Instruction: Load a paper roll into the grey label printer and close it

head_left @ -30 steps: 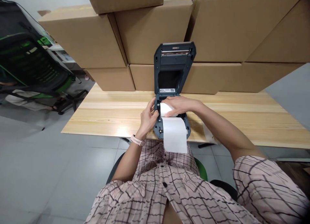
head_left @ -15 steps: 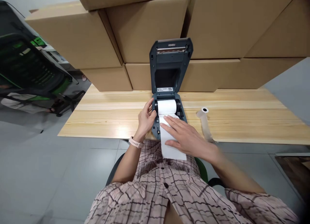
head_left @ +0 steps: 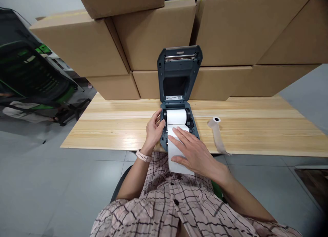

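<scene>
Paper strip (head_left: 174, 151) under flat, spread right hand (head_left: 192, 150); left hand (head_left: 154, 129), fingers parted, against printer (head_left: 174, 104).

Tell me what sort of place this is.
Probably an office or packing room: stacked cardboard boxes, what looks like an open label printer, and a mesh-backed chair at left.

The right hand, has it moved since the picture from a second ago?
Yes: the right hand has moved away from the printer's open lid, off the paper roll and down onto the paper strip.
</scene>
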`<state>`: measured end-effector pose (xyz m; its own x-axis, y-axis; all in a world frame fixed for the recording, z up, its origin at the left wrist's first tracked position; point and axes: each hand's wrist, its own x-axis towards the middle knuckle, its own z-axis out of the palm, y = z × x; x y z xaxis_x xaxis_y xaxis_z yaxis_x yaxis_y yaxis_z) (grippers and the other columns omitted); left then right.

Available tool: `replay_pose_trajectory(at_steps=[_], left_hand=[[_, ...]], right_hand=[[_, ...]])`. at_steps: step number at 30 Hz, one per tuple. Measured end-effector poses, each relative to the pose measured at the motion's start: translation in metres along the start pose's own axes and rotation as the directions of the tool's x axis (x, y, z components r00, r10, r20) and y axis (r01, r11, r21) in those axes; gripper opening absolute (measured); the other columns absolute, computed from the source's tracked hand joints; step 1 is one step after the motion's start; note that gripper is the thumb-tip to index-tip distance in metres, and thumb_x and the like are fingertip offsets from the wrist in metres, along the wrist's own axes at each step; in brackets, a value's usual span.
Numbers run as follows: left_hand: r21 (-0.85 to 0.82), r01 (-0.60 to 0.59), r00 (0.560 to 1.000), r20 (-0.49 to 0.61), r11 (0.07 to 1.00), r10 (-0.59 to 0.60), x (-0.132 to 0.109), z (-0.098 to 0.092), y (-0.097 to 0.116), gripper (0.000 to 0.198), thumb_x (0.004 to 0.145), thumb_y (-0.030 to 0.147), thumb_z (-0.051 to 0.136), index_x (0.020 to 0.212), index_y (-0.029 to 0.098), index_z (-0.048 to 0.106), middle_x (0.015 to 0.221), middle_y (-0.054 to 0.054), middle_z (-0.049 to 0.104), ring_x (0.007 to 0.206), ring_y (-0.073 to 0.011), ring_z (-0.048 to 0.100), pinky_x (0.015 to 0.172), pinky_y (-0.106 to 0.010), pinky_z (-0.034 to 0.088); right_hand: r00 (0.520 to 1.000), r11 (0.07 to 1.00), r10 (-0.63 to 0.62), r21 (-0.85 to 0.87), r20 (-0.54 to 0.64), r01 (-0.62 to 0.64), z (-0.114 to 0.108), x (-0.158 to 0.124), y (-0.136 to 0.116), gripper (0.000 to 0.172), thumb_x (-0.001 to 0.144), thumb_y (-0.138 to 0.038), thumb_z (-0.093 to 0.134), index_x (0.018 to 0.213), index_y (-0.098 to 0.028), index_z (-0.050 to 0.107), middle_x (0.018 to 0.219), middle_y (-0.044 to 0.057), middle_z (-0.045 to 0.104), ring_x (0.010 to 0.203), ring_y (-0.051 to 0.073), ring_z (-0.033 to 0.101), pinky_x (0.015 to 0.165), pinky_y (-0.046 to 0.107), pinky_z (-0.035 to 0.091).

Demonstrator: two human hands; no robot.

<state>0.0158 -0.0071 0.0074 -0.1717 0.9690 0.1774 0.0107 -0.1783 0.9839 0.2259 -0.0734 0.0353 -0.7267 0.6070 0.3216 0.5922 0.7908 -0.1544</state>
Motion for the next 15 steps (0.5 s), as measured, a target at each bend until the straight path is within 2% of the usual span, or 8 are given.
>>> replay_pose_trajectory(at_steps=[4,7,9,11,13,14,15], left_hand=[[-0.034,0.045,0.999,-0.004,0.998,-0.045,-0.005,0.001,0.002,0.065,0.088,0.039,0.076,0.146,0.018,0.057,0.159,-0.020,0.059,0.149,-0.0339,0.058,0.128,-0.054,0.043],[-0.050,0.142,0.990,-0.012,0.989,-0.143,-0.024,0.006,0.012,0.081,0.089,0.048,0.079,0.158,0.024,0.044,0.172,-0.018,0.044,0.161,-0.0344,0.043,0.133,-0.054,0.035],[-0.024,0.183,0.983,0.010,0.983,-0.182,-0.042,0.009,0.021,0.090,0.089,0.049,0.080,0.164,0.026,0.036,0.178,-0.014,0.034,0.166,-0.0335,0.034,0.136,-0.052,0.032],[0.015,0.217,0.975,0.041,0.976,-0.218,-0.059,0.011,0.031,0.100,0.086,0.049,0.083,0.168,0.027,0.030,0.180,-0.013,0.030,0.168,-0.0337,0.028,0.138,-0.051,0.028],[0.029,0.258,0.963,0.071,0.966,-0.259,-0.069,0.011,0.038,0.110,0.082,0.049,0.086,0.170,0.027,0.024,0.181,-0.013,0.028,0.168,-0.0357,0.027,0.138,-0.052,0.027],[0.024,0.276,0.957,0.087,0.961,-0.277,-0.072,0.010,0.041,0.115,0.081,0.049,0.087,0.172,0.027,0.020,0.181,-0.013,0.028,0.168,-0.0368,0.028,0.138,-0.053,0.027],[0.017,0.291,0.951,0.105,0.957,-0.291,-0.074,0.009,0.043,0.119,0.079,0.049,0.088,0.172,0.028,0.017,0.181,-0.013,0.028,0.167,-0.0377,0.028,0.137,-0.054,0.028]], right_hand=[[1.000,1.000,-0.029,0.006,-0.011,0.029,0.000,0.000,0.002,0.067,0.104,-0.056,0.060,0.155,-0.013,0.054,0.169,0.024,0.046,0.160,0.037,0.043,0.124,0.061,0.049],[1.000,0.999,-0.020,0.030,-0.011,0.020,0.002,-0.002,-0.001,0.067,0.103,-0.053,0.064,0.156,-0.013,0.054,0.169,0.023,0.046,0.160,0.036,0.042,0.125,0.061,0.048],[1.000,0.997,-0.017,0.073,0.004,0.017,-0.005,-0.005,0.000,0.070,0.101,-0.054,0.067,0.155,-0.012,0.055,0.169,0.024,0.045,0.161,0.038,0.041,0.125,0.062,0.048],[0.997,0.983,-0.060,0.177,0.043,0.052,-0.024,-0.009,0.007,0.069,0.099,-0.058,0.068,0.154,-0.017,0.059,0.166,0.021,0.050,0.156,0.037,0.048,0.121,0.060,0.054],[0.996,0.945,-0.088,0.320,0.031,0.074,-0.052,-0.009,0.024,0.056,0.101,-0.057,0.066,0.149,-0.029,0.064,0.157,0.011,0.063,0.145,0.031,0.063,0.114,0.054,0.061],[0.998,0.925,-0.051,0.376,-0.026,0.057,-0.068,-0.005,0.035,0.046,0.103,-0.052,0.065,0.146,-0.034,0.066,0.150,0.005,0.070,0.137,0.026,0.069,0.112,0.050,0.062],[0.991,0.914,0.038,0.406,-0.128,0.017,-0.083,0.002,0.048,0.038,0.105,-0.046,0.065,0.142,-0.037,0.068,0.144,0.002,0.074,0.131,0.024,0.073,0.112,0.048,0.062]])
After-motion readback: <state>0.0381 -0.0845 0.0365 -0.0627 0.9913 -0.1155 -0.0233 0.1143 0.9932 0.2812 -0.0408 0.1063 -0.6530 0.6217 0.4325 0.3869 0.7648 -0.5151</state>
